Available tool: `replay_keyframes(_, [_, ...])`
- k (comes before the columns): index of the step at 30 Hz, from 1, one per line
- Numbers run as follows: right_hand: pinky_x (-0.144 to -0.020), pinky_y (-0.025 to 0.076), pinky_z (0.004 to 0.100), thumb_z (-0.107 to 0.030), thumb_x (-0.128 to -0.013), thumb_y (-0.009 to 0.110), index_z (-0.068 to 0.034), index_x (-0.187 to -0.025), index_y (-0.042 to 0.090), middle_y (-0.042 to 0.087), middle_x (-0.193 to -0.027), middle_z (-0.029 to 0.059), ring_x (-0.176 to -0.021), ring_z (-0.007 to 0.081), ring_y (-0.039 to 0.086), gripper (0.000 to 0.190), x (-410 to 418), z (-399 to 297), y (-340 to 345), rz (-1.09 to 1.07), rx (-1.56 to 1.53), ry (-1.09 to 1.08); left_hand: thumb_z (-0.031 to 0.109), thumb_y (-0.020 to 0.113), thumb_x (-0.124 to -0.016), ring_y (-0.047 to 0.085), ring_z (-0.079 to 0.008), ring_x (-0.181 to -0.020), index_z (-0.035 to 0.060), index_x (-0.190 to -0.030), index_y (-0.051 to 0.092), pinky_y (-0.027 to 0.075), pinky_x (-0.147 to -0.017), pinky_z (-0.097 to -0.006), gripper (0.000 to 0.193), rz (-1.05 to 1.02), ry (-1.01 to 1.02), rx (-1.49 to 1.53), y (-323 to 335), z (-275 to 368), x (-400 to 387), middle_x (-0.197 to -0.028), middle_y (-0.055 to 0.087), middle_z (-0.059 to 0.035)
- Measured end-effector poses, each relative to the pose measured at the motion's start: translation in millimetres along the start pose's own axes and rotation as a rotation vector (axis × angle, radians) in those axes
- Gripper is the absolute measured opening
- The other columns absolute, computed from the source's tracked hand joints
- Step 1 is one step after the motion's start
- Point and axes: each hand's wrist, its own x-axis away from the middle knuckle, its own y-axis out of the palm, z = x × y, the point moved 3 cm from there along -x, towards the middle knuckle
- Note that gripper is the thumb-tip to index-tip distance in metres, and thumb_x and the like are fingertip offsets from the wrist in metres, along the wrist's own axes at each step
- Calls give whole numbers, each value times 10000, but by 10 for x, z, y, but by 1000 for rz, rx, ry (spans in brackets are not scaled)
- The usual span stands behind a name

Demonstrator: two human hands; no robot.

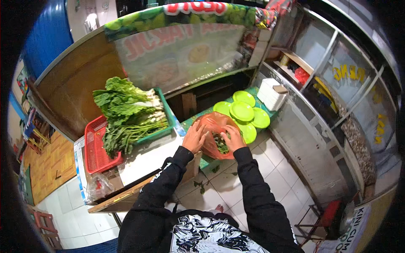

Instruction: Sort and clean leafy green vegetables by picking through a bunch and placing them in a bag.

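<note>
An orange-red plastic bag with its mouth open sits in front of me, green leaves and stems inside. My left hand is at the bag's left rim, fingers spread and thumb against the plastic. On the opposite rim, my right hand grips the bag, its thumb at the opening. The bag hides part of the green-covered surface under it. Several lime-green plates lie close behind and to the right of the bag, some overlapping.
At left, leafy greens fill a green plastic basket beside a red basket on a white-topped counter. A stack of white boxes stands beyond the plates. Fallen leaves lie on the tiles. A metal-and-glass cabinet borders the right.
</note>
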Motion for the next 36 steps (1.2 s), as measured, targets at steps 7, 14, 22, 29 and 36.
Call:
replay_keyframes(7, [-839,358,349,-142,-734,542,-29,-938,547,528,-971,163,-950,304,471,233,425,969,-660,-93,-24,128,206,486,-778,395,-328,-1033,19,-1118,390,322,-871,-399,399,20,47,-23,674,632,-193,-1129,389,-198])
replay_keyframes(14, [-675,436,328,-90,-709,551,-28,-910,559,543,-903,154,-730,268,537,211,388,1654,-402,-221,-89,191,190,472,-774,381,-323,-1070,17,-1131,386,316,-895,-384,406,-84,-78,9,1408,557,-400,-1163,373,-210])
replay_keyframes(22, [-740,417,366,-38,-678,532,-8,-889,569,546,-880,187,-825,322,518,216,358,2445,222,-486,-50,133,142,518,-711,458,-316,-951,-2,-1075,439,379,-822,-365,399,-98,-184,53,2500,92,-326,-1077,441,-199])
replay_keyframes(29, [-760,421,381,5,-622,532,-14,-883,580,568,-818,210,-831,333,541,266,511,3193,832,-724,-80,285,101,565,-641,486,-310,-861,14,-1033,458,395,-736,-385,415,-287,-304,92,3343,7,-262,-987,456,-170])
replay_keyframes(36, [-795,386,386,-51,-679,494,-24,-1015,498,520,-984,185,-928,342,476,337,512,3377,1688,-1041,-6,104,212,672,-552,403,-266,-1050,78,-1158,391,321,-838,-412,681,-492,-336,-231,3952,-250,247,-1105,433,-126])
